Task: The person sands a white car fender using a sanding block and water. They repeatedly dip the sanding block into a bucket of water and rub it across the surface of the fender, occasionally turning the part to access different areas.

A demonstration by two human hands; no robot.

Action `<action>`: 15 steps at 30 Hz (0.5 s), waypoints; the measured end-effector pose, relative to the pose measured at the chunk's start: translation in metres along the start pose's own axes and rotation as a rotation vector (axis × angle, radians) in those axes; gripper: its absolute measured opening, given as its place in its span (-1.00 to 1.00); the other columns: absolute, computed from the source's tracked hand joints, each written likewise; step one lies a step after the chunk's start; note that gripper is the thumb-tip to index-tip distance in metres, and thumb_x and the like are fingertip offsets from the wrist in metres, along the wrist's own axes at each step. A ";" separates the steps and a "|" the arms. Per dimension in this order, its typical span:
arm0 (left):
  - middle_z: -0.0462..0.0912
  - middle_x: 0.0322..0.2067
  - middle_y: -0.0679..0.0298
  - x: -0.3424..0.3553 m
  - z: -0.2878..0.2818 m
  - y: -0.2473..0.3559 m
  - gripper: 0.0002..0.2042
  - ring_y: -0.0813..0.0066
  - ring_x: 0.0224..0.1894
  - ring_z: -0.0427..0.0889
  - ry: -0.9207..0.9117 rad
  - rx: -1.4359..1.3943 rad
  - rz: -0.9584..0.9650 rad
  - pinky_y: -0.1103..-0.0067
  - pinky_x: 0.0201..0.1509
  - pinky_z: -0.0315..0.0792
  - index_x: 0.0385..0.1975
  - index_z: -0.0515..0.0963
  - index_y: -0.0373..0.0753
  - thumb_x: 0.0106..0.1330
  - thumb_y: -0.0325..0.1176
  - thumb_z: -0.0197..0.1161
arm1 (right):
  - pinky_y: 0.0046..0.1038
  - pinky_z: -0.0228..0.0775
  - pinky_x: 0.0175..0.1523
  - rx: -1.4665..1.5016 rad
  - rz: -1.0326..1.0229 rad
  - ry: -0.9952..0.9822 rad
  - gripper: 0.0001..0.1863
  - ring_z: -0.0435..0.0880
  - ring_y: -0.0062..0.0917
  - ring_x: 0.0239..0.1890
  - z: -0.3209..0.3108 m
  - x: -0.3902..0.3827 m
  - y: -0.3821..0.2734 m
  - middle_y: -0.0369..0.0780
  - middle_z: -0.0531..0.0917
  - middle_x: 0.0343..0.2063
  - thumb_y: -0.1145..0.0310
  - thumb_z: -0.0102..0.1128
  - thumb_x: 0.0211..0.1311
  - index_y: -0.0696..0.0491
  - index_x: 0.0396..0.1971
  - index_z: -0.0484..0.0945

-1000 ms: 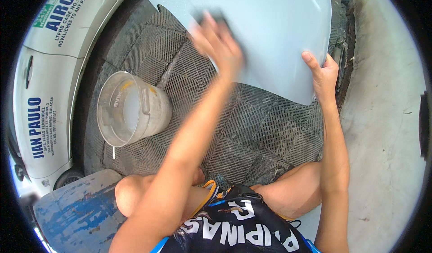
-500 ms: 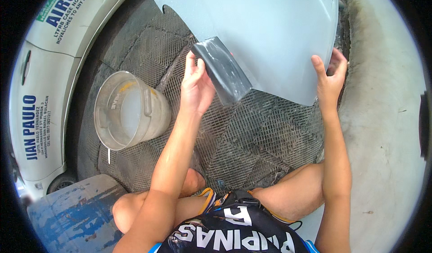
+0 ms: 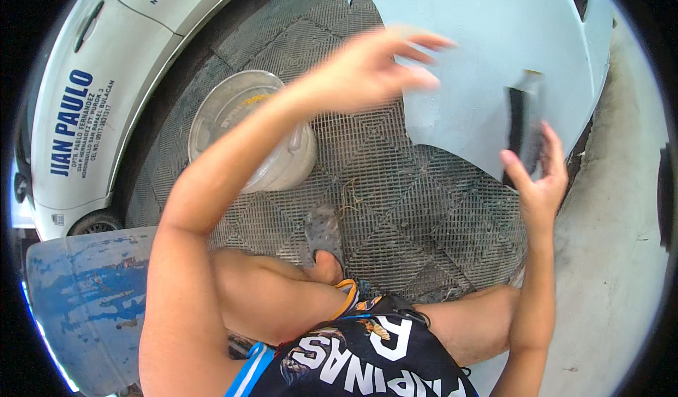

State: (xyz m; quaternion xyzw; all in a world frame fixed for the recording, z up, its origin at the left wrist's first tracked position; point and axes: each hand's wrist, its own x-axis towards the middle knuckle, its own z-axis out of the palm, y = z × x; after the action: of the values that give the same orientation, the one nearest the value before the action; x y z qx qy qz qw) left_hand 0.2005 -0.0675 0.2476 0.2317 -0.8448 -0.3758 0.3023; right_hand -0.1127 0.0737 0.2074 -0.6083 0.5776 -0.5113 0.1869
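Observation:
A pale grey car body panel (image 3: pixel 480 65) with a curved, notched edge takes up the upper right, with water drops on its surface. In front of its right part, my right hand (image 3: pixel 540 181) grips a dark, folded sheet of sandpaper (image 3: pixel 521 118) by its lower end, thumb on one side and fingers on the other. The sheet stands nearly upright and is slightly blurred. My left hand (image 3: pixel 374 68) reaches across the panel's left edge, empty, with its fingers stretched out and apart, smeared by motion. Whether it touches the panel I cannot tell.
Left of centre a grey bucket (image 3: pixel 304 160) of cloudy liquid stands on black grid matting (image 3: pixel 381 220), partly behind my left forearm. A scuffed blue drum (image 3: pixel 92 291) is at lower left, a white car (image 3: pixel 78 121) beyond it. A pale, stained surface (image 3: pixel 614 256) runs down the right side.
The sandpaper has passed from my left hand to my right hand, which has let go of the panel's edge. My left hand has moved up and right, and the view has shifted.

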 end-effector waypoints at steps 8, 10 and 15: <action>0.67 -0.62 0.18 -0.277 -0.119 -0.249 -0.74 0.34 -0.57 0.66 -0.022 0.328 -1.326 0.36 -0.43 0.54 -0.54 0.65 -0.23 0.32 -0.29 0.10 | -0.30 0.25 0.36 0.221 0.035 0.342 -0.33 0.53 -0.36 0.19 -0.074 0.014 0.015 -0.06 0.59 0.10 0.15 0.26 0.23 0.27 0.22 0.39; 0.74 -0.33 0.05 -0.314 -0.106 -0.275 -0.73 0.19 -0.27 0.73 -0.768 0.488 -1.329 0.28 -0.22 0.62 -0.25 0.68 -0.29 0.32 -0.25 0.13 | -0.27 0.15 0.45 0.279 0.118 0.359 -0.25 0.46 -0.30 0.30 -0.076 0.013 0.021 -0.01 0.54 0.19 0.01 0.21 0.23 0.28 0.25 0.36; 0.66 -0.44 0.13 -0.272 -0.097 -0.228 -0.79 0.35 -0.38 0.67 -0.124 -0.391 -1.547 0.42 -0.43 0.58 -0.29 0.62 -0.29 0.36 -0.33 0.07 | -0.45 0.33 0.26 0.377 0.196 0.283 -0.23 0.55 -0.49 0.11 -0.075 0.007 0.034 -0.18 0.57 0.09 0.18 0.33 0.10 0.27 0.28 0.35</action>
State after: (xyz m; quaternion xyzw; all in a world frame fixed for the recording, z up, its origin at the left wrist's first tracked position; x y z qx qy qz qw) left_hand 0.4971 -0.0866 0.0308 0.6734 -0.3788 -0.6324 -0.0563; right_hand -0.1947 0.0855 0.2128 -0.4263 0.5486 -0.6695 0.2628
